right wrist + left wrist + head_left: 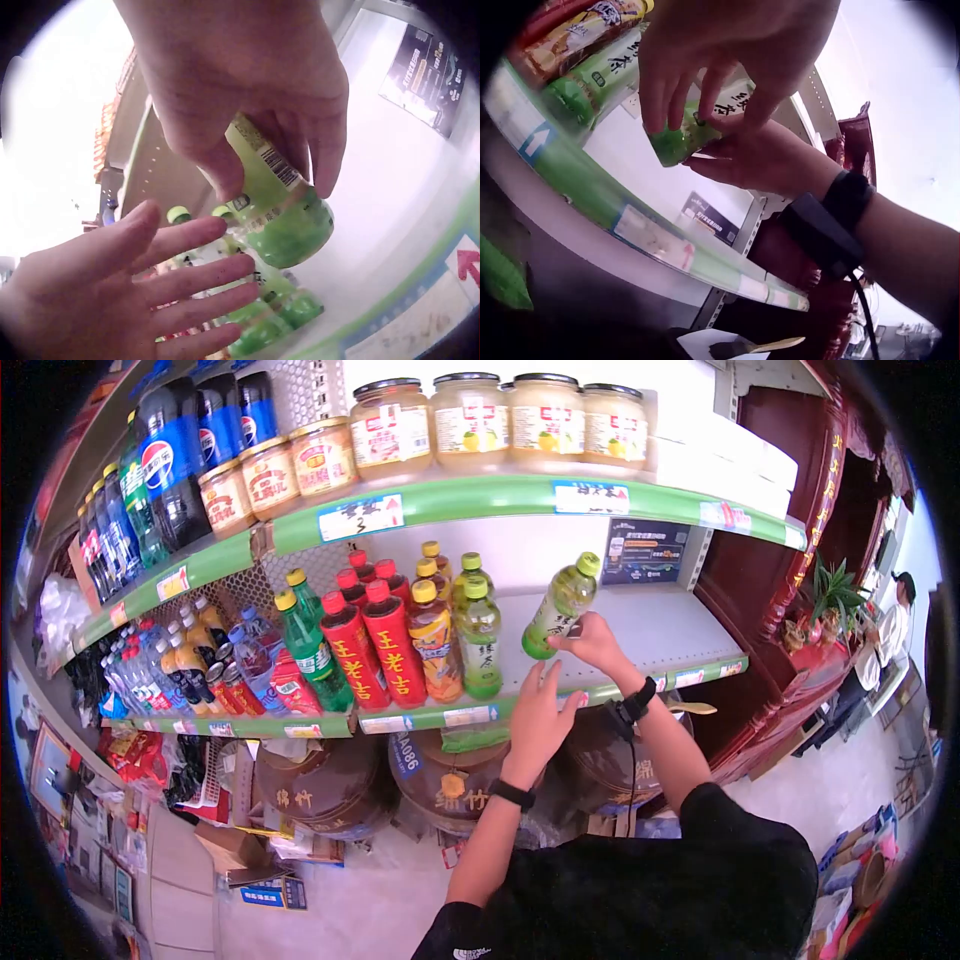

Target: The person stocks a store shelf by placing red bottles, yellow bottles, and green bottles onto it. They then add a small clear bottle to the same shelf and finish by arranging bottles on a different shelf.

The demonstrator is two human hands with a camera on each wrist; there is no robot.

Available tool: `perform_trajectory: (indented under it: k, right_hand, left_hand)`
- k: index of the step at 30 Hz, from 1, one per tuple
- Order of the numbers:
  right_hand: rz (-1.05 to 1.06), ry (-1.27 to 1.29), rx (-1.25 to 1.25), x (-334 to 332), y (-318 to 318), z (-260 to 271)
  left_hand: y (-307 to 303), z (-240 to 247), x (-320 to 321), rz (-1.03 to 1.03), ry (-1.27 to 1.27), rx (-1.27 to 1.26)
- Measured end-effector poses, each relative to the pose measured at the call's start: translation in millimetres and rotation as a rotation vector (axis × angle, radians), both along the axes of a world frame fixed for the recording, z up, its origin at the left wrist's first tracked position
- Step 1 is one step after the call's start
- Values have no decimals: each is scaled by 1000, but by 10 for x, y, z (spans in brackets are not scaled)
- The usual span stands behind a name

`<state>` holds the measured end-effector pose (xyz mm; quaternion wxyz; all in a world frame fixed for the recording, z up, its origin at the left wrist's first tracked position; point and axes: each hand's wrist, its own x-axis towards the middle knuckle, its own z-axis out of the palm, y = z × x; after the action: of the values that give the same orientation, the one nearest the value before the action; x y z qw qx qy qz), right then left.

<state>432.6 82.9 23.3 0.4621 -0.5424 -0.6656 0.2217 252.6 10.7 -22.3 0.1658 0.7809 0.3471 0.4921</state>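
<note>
My right hand (590, 643) grips a green tea bottle (558, 605) with a yellow-green cap by its lower half, tilted, above the middle shelf (700, 675). In the right wrist view the fingers and thumb of that hand (247, 82) curl round the bottle (289, 221). My left hand (538, 712) is open with straight, spread fingers just below and left of the bottle's base; I cannot tell whether it touches. The left wrist view shows the left fingers (727, 45) hanging over the bottle's base (679, 141), which the right hand (757, 161) holds.
Matching green tea bottles (478, 635) stand left of the held one, then orange and red bottles (390, 645). Bare white shelf (650, 625) lies to the right. Glass jars (500, 425) line the top shelf. Brown ceramic jars (330, 785) sit on the floor below. A person (895, 625) stands far right.
</note>
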Motion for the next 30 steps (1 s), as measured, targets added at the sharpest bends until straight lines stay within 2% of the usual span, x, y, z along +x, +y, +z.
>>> perform_trajectory:
  k: [3,9,10,12,14,19,23,25,28,30]
  right_hand:
    - [98,-10,-28,-3,331,-1]
    - [209,-112,-240,-157,831,9]
    - [205,-206,-157,-211,1026,-49]
    - [248,-99,-242,-220,1192,-119]
    - [263,-40,-295,-253,1303,-120]
    - [317,-144,-280,-319,1569,-168]
    - [399,-87,-219,-323,1741,-316]
    - [446,-41,-208,-422,1669,-250]
    - [455,-114,-166,-464,1680,-244]
    - [464,-149,-199,-451,1708,-239]
  left_hand:
    - [245,-50,122,3,129,38]
    - [738,-257,398,51,234,-32]
    - [897,-271,422,71,235,-21]
    - [1018,-315,457,109,243,-22]
    - [1087,-332,441,106,210,-71]
    - [1155,-180,313,56,139,-245]
    - [1190,-218,302,152,143,-137]
    - [1204,-208,289,108,94,-173]
    - [1178,-141,270,20,62,-371]
    - [1177,-155,279,32,59,-340]
